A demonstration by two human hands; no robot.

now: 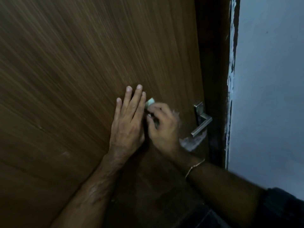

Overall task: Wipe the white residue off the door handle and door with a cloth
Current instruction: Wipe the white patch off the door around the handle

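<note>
A person's left hand [127, 119] presses flat on the door [82, 63], apparently steadying it, while the right hand [162, 127] grips a cloth [150, 101] left of the residue-smeared handle [201, 124].

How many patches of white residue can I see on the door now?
2. One smear lies on the door below the door handle; a fainter one shows beside the right hand. The hands may hide more.

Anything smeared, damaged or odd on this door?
Yes: white residue smears the door below the handle, with a fainter patch beside the right hand. The frame's edge has ragged white paint.
</note>
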